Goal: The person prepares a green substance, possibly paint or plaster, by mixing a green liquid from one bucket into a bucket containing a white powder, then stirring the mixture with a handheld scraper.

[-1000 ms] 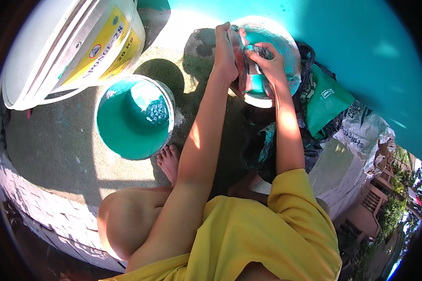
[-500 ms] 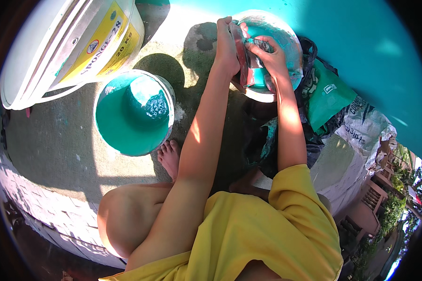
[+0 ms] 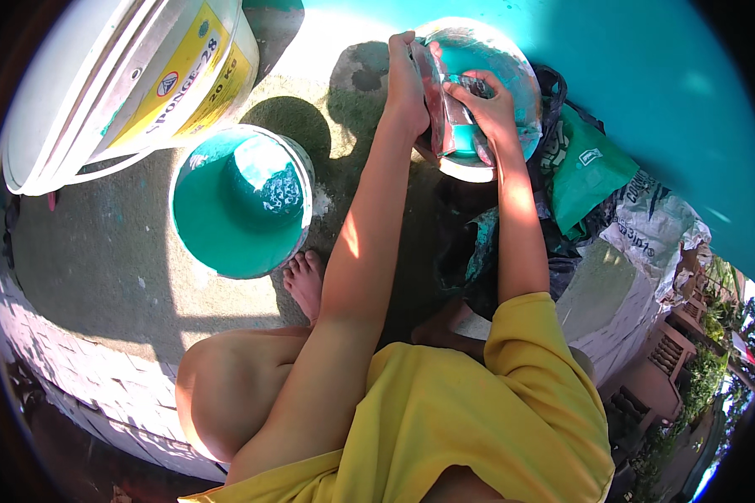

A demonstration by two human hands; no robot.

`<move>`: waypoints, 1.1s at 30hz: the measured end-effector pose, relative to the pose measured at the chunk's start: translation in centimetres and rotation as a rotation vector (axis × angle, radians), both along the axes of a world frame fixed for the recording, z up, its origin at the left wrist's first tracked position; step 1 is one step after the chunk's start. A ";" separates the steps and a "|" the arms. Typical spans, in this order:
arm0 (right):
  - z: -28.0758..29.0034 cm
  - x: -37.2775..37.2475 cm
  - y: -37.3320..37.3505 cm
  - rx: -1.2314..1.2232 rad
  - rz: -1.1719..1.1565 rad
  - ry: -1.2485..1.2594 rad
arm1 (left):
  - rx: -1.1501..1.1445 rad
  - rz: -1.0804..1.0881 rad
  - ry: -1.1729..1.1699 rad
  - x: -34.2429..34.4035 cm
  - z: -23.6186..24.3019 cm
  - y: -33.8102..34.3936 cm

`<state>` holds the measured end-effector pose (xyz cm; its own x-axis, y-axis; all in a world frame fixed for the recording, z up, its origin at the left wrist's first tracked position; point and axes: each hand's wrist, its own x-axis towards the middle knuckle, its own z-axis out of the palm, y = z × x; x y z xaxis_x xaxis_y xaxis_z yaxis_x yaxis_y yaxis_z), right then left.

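Note:
My left hand (image 3: 406, 92) is closed around a reddish, flat-sided piece (image 3: 429, 84), its palm along the left side and fingertips showing past the top. My right hand (image 3: 490, 105) is closed, thumb and fingers pressed on a dark, teal-smeared object (image 3: 476, 85) against the reddish piece; its exact kind is unclear. Both hands are over a round white tub (image 3: 470, 174), its inside streaked with teal paint. To the left stands a white-rimmed bucket (image 3: 205, 205), coated inside with teal, a sunlit patch on its inner wall.
A large white bucket (image 3: 101, 92) with a yellow label leans into the upper left. Right of the tub lie black plastic bags (image 3: 562, 260), a green packet (image 3: 591, 168) and a crumpled whitish sack (image 3: 650, 226). A teal wall (image 3: 663, 92) rises at the upper right.
My right hand has shifted slightly right over the tub. The reddish piece is turned a little, showing more of its inner face. My left hand has barely moved.

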<state>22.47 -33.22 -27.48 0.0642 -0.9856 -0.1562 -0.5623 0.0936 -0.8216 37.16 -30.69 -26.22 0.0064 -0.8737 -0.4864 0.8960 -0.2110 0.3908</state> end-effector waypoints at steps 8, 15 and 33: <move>0.7 0.4 0.6 0.041 0.020 -0.127 | -0.022 0.008 0.015 0.1 0.2 0.1; -1.1 0.1 -0.8 0.013 -0.032 -0.082 | -0.020 0.005 0.003 0.3 0.2 0.0; 0.2 -1.4 -0.7 -0.280 0.116 0.708 | 0.063 0.081 -0.098 -0.4 -0.7 -0.5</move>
<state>21.10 -33.96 -27.31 0.1469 -0.9876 0.0559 -0.9564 -0.1562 -0.2468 36.73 -31.16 -26.97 0.1260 -0.8359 -0.5343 0.8692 -0.1665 0.4655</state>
